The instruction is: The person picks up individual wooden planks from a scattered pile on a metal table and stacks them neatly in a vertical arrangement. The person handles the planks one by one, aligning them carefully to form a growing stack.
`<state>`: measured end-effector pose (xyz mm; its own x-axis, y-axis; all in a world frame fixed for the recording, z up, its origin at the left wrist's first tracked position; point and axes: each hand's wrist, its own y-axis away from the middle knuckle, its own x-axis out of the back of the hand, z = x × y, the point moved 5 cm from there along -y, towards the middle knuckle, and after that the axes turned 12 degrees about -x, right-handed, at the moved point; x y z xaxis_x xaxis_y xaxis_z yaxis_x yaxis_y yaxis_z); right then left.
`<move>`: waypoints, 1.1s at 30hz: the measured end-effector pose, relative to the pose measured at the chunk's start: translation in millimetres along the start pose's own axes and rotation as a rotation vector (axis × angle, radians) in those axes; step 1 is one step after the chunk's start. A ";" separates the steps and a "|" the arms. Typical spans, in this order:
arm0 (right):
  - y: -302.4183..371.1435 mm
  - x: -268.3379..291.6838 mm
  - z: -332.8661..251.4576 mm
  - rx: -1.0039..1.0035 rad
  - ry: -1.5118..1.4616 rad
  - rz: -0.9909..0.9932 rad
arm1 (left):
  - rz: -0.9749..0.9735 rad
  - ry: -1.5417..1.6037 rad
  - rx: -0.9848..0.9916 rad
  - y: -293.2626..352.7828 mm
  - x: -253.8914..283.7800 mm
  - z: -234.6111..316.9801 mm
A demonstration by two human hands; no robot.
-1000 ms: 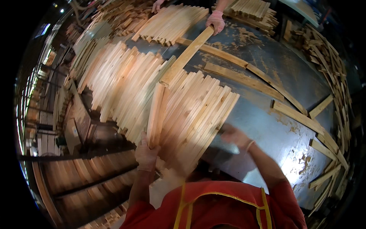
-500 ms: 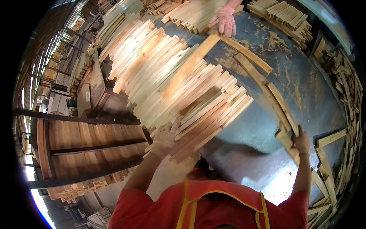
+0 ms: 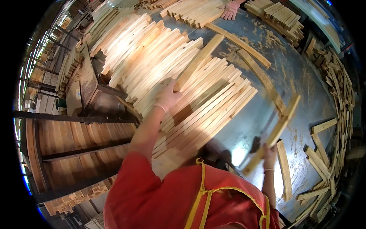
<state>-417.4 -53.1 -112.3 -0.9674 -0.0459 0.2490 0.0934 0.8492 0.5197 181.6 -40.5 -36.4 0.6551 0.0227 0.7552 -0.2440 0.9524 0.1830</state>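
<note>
My left hand [image 3: 167, 94], in a thin pale glove, is closed on the near end of a wooden strip [image 3: 200, 61]. That strip slants away over a broad layer of similar strips [image 3: 213, 97] laid side by side. To the right, my right hand [image 3: 270, 155] grips another wooden strip [image 3: 285, 116], tilted above the dark tabletop and slightly blurred. Beneath and beyond it, a long strip [image 3: 263, 80] lies on the table. A shorter piece [image 3: 284, 170] rests just right of my right hand.
Across the table, a co-worker's gloved hand [image 3: 230, 10] is beside a far stack of strips [image 3: 194, 13]. Another stack [image 3: 280, 17] stands at the far right. Loose offcuts [image 3: 337, 87] pile along the right edge. A wooden rack with dark bars [image 3: 87, 150] stands at left.
My left hand has moved from the layer's near edge onto the slanting strip. My right hand has lifted a strip off the table. The co-worker's hand has drawn away from the slanting strip.
</note>
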 end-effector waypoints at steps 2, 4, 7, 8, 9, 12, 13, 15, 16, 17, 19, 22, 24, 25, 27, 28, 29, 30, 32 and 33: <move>13.6 -75.9 32.0 -0.150 0.185 -0.049 | 0.056 0.923 0.102 2.3 -2.6 -13.1; 79.8 -159.9 -43.7 -0.156 0.412 -0.174 | 0.062 1.331 0.207 15.3 -5.5 -14.6; 76.8 -217.3 -40.7 0.059 0.721 -0.454 | -0.125 1.554 0.116 12.8 -6.6 -12.6; 76.6 -220.6 -48.1 0.034 0.760 -0.448 | -0.141 1.501 0.087 12.0 -8.7 -14.4; 75.9 -220.4 -51.2 0.010 0.798 -0.436 | -0.160 1.449 0.053 8.6 -10.3 -11.5; 71.0 -193.3 -53.0 0.005 0.675 -0.499 | -0.174 1.418 0.073 19.5 -16.2 -5.0; 71.0 -181.3 -55.8 -0.041 0.674 -0.455 | -0.199 1.423 0.068 23.1 -17.9 -0.5; 76.4 -152.8 -59.7 -0.126 0.665 -0.364 | -0.249 1.429 0.049 31.5 -22.5 10.5; 75.6 -142.7 -53.7 -0.078 0.602 -0.286 | -0.290 1.448 0.025 33.8 -28.0 19.2; 73.0 -131.6 -48.3 -0.092 0.569 -0.287 | -0.333 1.468 0.002 36.6 -35.8 28.2; 83.3 -115.7 -57.0 -0.132 0.504 -0.303 | -0.334 1.468 -0.007 43.9 -49.7 51.2; 79.4 -93.2 -46.7 -0.091 0.313 -0.349 | -0.193 1.390 0.100 62.9 -64.3 109.8; 78.8 -72.2 -44.2 -0.071 0.227 -0.302 | -0.153 1.490 0.259 76.3 -96.3 132.5; 77.4 -57.7 -43.9 -0.061 0.185 -0.254 | -0.122 1.531 0.336 82.9 -105.1 139.6; 52.8 -0.1 -23.7 0.155 0.595 0.072 | -0.464 1.770 0.125 88.2 -137.1 157.9; 43.1 31.7 -16.1 0.225 0.791 0.237 | -0.518 1.871 0.123 93.9 -150.1 173.3; 38.6 66.1 -13.9 0.269 0.978 0.367 | -0.568 1.976 0.120 100.0 -161.8 187.3; 33.2 106.8 8.9 0.293 1.086 0.485 | -0.501 1.897 0.208 103.9 -168.2 203.6; 21.4 170.9 43.2 0.224 1.162 0.552 | -0.527 1.912 0.297 107.9 -196.0 199.7; 18.0 192.1 53.6 0.120 1.131 0.505 | -0.536 1.920 0.342 111.0 -208.1 199.5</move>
<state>-614.2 -18.4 -99.0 -0.0786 -0.0775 0.9939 0.3162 0.9436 0.0986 -124.4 -0.2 -47.6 0.3992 0.2630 -0.8783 0.2474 0.8915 0.3794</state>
